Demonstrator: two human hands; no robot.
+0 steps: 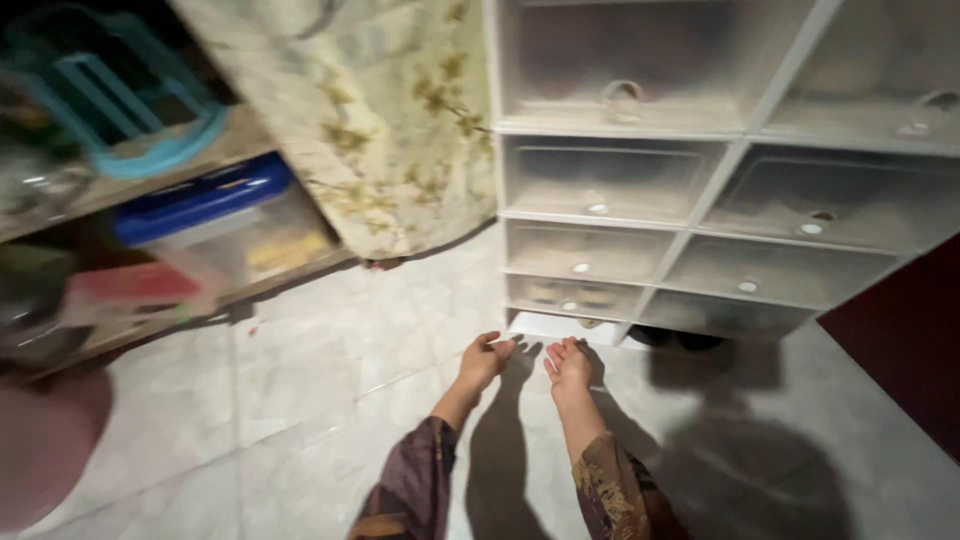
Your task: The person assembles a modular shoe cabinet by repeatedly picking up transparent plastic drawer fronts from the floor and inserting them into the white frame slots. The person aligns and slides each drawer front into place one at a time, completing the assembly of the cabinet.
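Hands low at stacked clear drawers [640,245]: left hand [482,360] and right hand [570,365] released, empty, reaching toward white flap [555,327] at bottom, seemingly a dropped-open drawer front. Next: pinch its edge.

- Both arms stretch forward and down, side by side, in patterned dark sleeves.
- Left hand [484,358] – palm turned inward, fingers loosely spread, empty.
- Right hand [570,364] – just beside it, fingers curled slightly, empty.
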